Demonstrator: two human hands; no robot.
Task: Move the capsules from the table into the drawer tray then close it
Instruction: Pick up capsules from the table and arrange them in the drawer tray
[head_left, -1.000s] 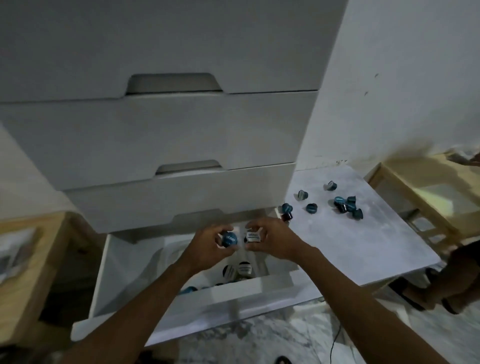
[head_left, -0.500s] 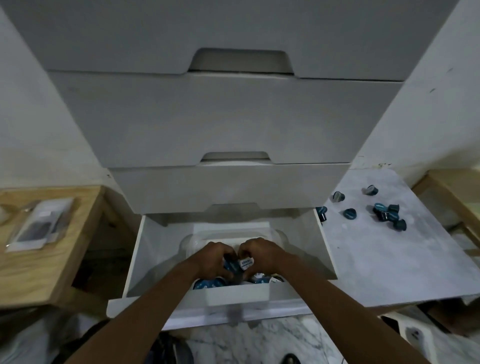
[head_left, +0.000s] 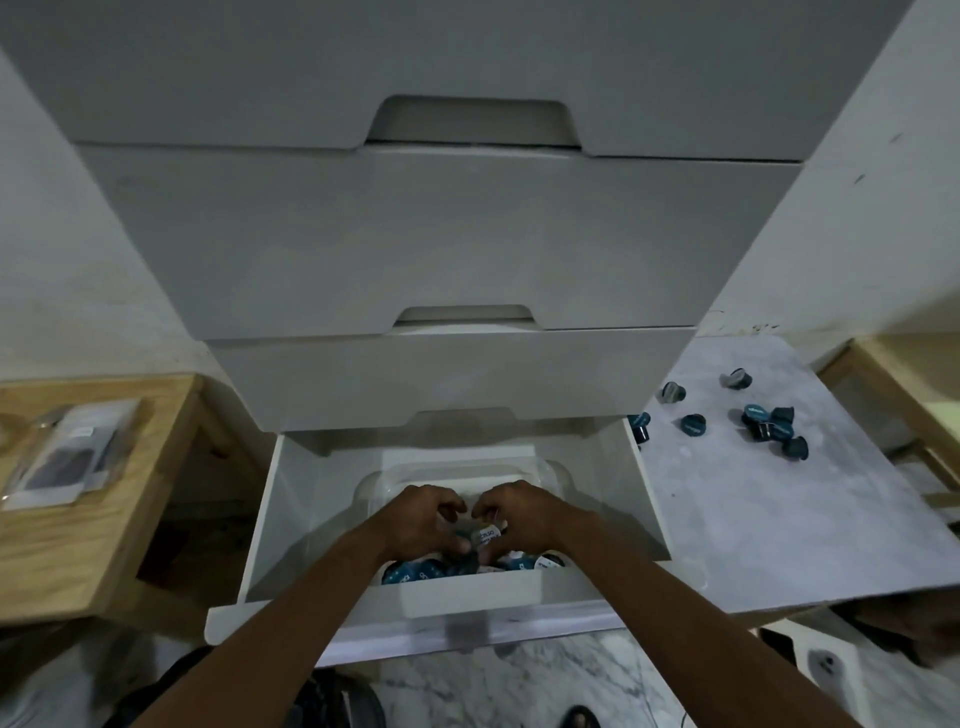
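The bottom drawer (head_left: 467, 597) stands pulled out, with a clear plastic tray (head_left: 457, 467) inside it. Several blue capsules (head_left: 415, 571) lie at the tray's near end. Both hands are low in the tray, close together. My left hand (head_left: 421, 519) curls around a dark blue capsule that is mostly hidden. My right hand (head_left: 524, 514) pinches a white-lidded capsule (head_left: 485, 535) between thumb and fingers. On the grey marble table (head_left: 779, 519) to the right lie several more capsules (head_left: 769, 428), most in a loose cluster, one (head_left: 640, 423) beside the drawer's corner.
Closed white drawers (head_left: 441, 374) overhang the open one. A wooden table (head_left: 78, 545) with a plastic packet (head_left: 67, 457) stands on the left. A wooden frame (head_left: 909, 395) sits beyond the marble table on the right. Marble floor shows below.
Both hands, each with a capsule, have dropped from above the drawer down into the tray. My head has turned to face the drawer squarely.
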